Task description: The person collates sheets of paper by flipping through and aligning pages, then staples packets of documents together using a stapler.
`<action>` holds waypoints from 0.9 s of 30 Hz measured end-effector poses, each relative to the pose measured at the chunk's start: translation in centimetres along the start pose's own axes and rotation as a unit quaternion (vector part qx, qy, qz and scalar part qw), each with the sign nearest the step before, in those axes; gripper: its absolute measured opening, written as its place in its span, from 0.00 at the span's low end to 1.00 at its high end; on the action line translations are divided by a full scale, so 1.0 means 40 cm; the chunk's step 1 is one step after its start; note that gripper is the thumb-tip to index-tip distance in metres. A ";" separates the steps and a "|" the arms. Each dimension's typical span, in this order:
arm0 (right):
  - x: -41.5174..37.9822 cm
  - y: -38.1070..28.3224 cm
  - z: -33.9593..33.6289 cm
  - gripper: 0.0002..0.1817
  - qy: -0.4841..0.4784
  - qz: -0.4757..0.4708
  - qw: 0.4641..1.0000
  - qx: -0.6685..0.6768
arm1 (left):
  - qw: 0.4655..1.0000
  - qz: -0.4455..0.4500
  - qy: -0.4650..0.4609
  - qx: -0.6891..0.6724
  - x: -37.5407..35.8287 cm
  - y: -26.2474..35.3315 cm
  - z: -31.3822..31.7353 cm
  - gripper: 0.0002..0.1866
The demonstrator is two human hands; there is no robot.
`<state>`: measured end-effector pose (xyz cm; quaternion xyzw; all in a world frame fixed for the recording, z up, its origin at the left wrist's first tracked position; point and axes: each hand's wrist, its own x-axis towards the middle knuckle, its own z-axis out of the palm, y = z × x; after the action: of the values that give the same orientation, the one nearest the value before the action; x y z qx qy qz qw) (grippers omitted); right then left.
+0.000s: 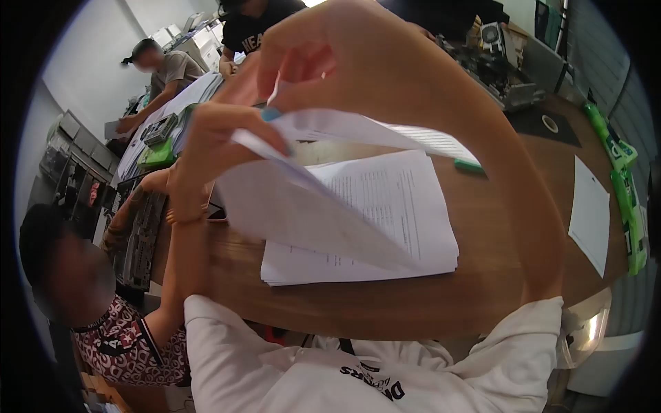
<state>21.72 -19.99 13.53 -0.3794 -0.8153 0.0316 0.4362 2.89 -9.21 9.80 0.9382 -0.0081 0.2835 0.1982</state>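
Observation:
A stack of printed sheets (pixel 413 193) lies on the wooden table in front of me. My left hand (pixel 224 138) is closed on the upper edge of a raised sheet of paper (pixel 296 206), which slants down over the stack and is partly blurred. Higher up and nearer the camera, my right hand (pixel 323 69) is bent over with its fingers pinched on a second, curved sheet (pixel 344 127). That sheet arches to the right behind my right forearm. Something blue shows at a fingertip between the two hands.
On the wooden table (pixel 330 306), a white sheet (pixel 589 213) lies at right beside a green tool (pixel 625 186). Farther back are a ring (pixel 549 124) on a dark mat and machine parts (pixel 502 76). A person (pixel 131 330) sits close at left; others work behind.

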 end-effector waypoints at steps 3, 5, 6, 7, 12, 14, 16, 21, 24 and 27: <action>-0.012 0.011 -0.012 0.07 0.034 0.022 0.999 -0.007 | 0.996 0.058 0.025 -0.064 0.061 0.000 0.035 0.07; -0.031 0.027 -0.030 0.08 0.051 0.011 0.997 -0.048 | 0.991 0.086 0.009 -0.103 0.083 -0.033 0.061 0.09; -0.044 0.030 -0.037 0.10 0.070 0.044 0.994 -0.067 | 0.983 0.113 -0.020 -0.146 0.088 -0.045 0.078 0.11; -0.054 0.030 -0.045 0.11 0.090 0.077 0.989 -0.085 | 0.983 0.112 -0.009 -0.143 0.096 -0.043 0.103 0.11; -0.106 0.041 -0.113 0.17 0.028 0.139 0.990 -0.005 | 0.954 0.093 0.199 -0.202 0.127 -0.053 0.153 0.07; -0.149 0.066 -0.143 0.20 0.040 0.155 0.984 0.077 | 0.931 0.075 0.293 -0.205 0.132 -0.052 0.132 0.07; -0.198 0.098 -0.155 0.23 0.066 0.172 0.963 0.197 | 0.894 0.046 0.414 -0.169 0.136 -0.066 0.104 0.09; -0.284 0.172 -0.095 0.30 0.139 0.240 0.883 0.379 | 0.849 -0.054 0.506 -0.141 0.127 -0.104 0.085 0.09; -0.281 0.223 -0.021 0.27 0.230 0.279 0.888 0.285 | 0.853 -0.087 0.500 -0.122 0.123 -0.117 0.099 0.11; -0.249 0.217 0.008 0.17 0.350 0.275 0.868 0.222 | 0.862 -0.016 0.468 -0.195 0.116 -0.076 0.087 0.20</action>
<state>29.91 -20.14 3.15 -0.4679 -0.4434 0.1956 0.7390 9.01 -7.28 8.52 0.6371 0.0452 0.6790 0.3619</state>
